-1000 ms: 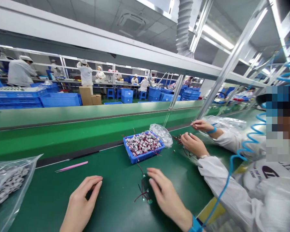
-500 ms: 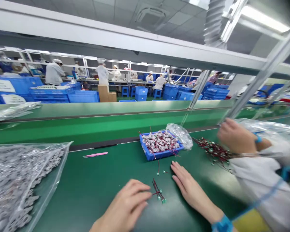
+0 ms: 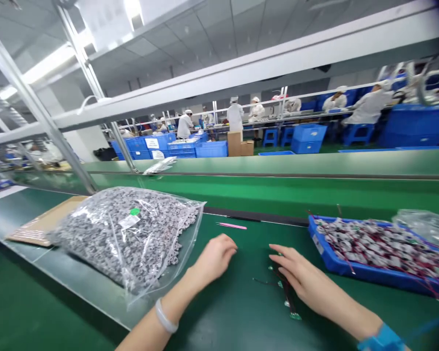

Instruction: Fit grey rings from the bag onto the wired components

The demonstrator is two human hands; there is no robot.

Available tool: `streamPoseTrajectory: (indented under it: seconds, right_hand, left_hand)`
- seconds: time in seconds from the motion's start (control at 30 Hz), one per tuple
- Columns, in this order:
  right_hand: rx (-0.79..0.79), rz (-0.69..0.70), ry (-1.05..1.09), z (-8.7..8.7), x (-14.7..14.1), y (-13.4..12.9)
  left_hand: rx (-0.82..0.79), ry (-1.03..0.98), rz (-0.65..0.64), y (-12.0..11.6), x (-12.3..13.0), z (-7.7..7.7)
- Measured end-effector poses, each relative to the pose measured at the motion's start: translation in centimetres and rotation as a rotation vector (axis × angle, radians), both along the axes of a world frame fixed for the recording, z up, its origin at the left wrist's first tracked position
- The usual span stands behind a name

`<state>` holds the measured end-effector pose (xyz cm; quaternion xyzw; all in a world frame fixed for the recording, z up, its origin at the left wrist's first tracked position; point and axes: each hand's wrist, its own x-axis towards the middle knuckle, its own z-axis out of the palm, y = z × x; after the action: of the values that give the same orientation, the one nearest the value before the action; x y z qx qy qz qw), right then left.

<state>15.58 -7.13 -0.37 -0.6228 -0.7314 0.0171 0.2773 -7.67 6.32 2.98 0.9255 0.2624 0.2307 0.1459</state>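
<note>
My left hand (image 3: 215,257) hovers over the green work surface, fingers loosely bent, with nothing visible in it. Just beyond it lie pink tweezers (image 3: 233,226). A clear bag (image 3: 131,239) full of small grey parts sits to its left. My right hand (image 3: 296,270) is open, palm down with fingers apart, beside and partly over a small group of dark wires with green ends (image 3: 287,295). That hand partly hides the wires. To its right stands a blue tray (image 3: 325,258) heaped with small whitish parts on red and dark wires.
Beyond the tray lies a crumpled clear bag (image 3: 422,226). A flat brown cardboard piece (image 3: 46,222) rests at the far left. A raised green ledge (image 3: 278,190) runs along the back, with a metal post (image 3: 58,136) at left. Several people in white work in the background.
The view has swung left, bringing the whole grey-parts bag into sight and taking the neighbour's hand out of it. My left hand has moved away from the wires; my right hand is now over them.
</note>
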Motion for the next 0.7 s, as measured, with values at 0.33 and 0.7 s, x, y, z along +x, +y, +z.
streamPoseTrajectory:
  seconds: [0.33, 0.7]
  right_hand:
    - [0.124, -0.132, 0.336, 0.7, -1.9, 1.1]
    - [-0.038, -0.227, 0.282, 1.3, 0.4, 0.2]
  left_hand:
    - [0.236, 0.182, 0.358, 12.4, -4.2, -1.1]
    - [0.277, 0.474, 0.285, 9.8, -4.5, -0.7]
